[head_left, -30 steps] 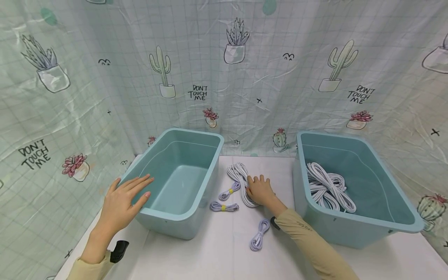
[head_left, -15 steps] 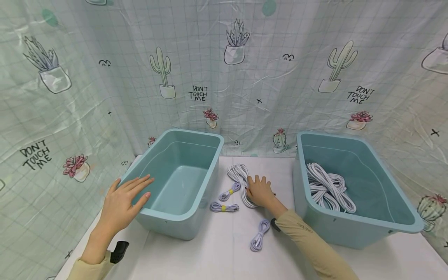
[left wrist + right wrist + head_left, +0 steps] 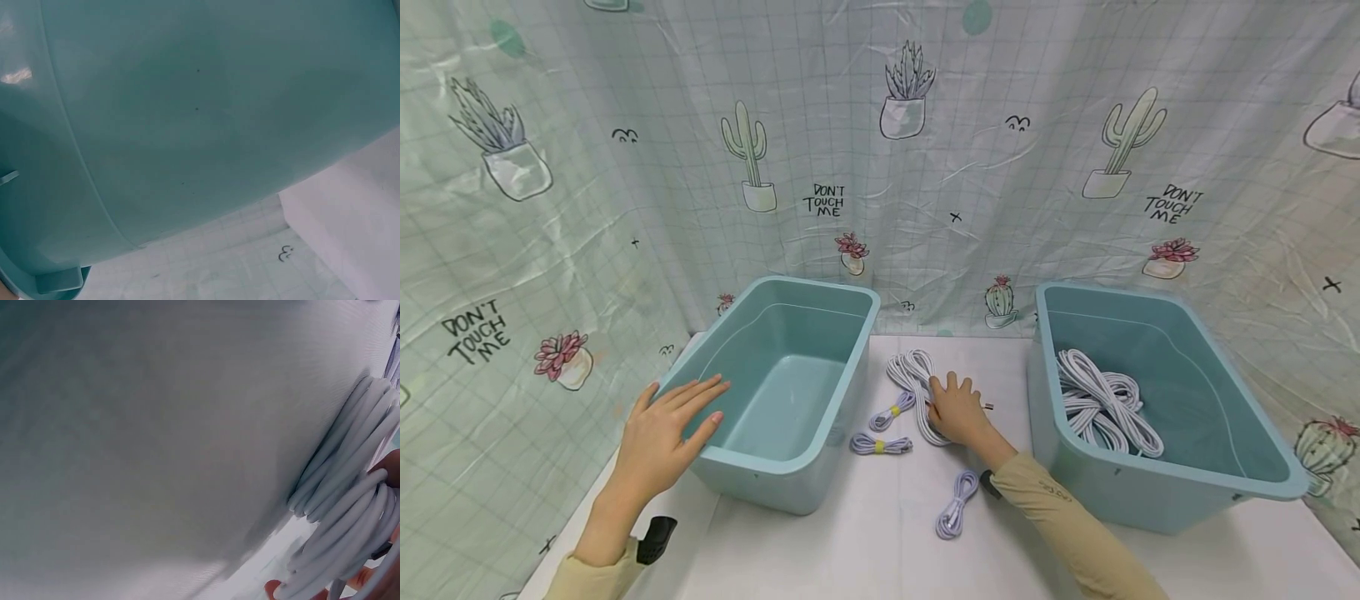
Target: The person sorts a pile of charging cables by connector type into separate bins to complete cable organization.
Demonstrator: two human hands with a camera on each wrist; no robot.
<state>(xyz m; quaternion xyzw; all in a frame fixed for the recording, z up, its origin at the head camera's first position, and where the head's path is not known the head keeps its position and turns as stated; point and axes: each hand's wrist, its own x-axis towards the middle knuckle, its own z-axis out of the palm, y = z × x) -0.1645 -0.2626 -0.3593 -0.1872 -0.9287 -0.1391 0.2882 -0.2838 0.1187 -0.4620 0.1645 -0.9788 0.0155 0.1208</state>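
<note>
Table (image 3: 865, 533): carrying two teal tubs and loose cords in front of a cactus-print curtain.
Left tub (image 3: 790, 417): standing empty, the left hand (image 3: 662, 433) resting flat on its near rim, fingers straight.
Right tub (image 3: 1157, 500): already holding a white cable tangle (image 3: 1101, 404).
White cable coil (image 3: 913, 379): lying on the table between the tubs, the right hand (image 3: 957, 410) closing its grip over it; gathering every loop before lifting looks wise.
Small purple cords (image 3: 880, 443): lying just beside it, untouched.
</note>
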